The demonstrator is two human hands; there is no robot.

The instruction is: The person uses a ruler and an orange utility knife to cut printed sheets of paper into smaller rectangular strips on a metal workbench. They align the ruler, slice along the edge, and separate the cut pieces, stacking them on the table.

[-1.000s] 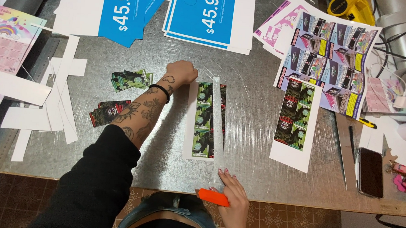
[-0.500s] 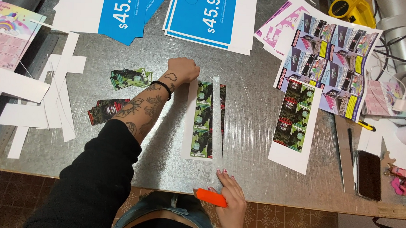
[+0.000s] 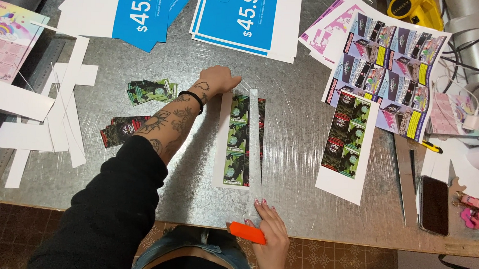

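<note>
A narrow white sheet printed with green and dark cards [image 3: 235,142] lies lengthwise on the metal table [image 3: 302,152]. A long metal ruler [image 3: 254,140] rests along its right side. My left hand [image 3: 216,79], tattooed with a black band at the wrist, presses down at the far end of the sheet and ruler. My right hand [image 3: 270,233] is at the near table edge, just below the ruler's near end, gripping an orange utility knife [image 3: 246,233].
Two small piles of cut cards [image 3: 151,90] [image 3: 124,130] lie left of my arm. White paper strips [image 3: 54,117] clutter the far left. Blue price signs [image 3: 238,18] sit at the back. More printed sheets [image 3: 348,146] [image 3: 390,65], a phone [image 3: 434,204] and another ruler [image 3: 405,177] lie right.
My right hand with the orange knife has shifted slightly toward the ruler's near end. My left hand stays pressed on the far end.
</note>
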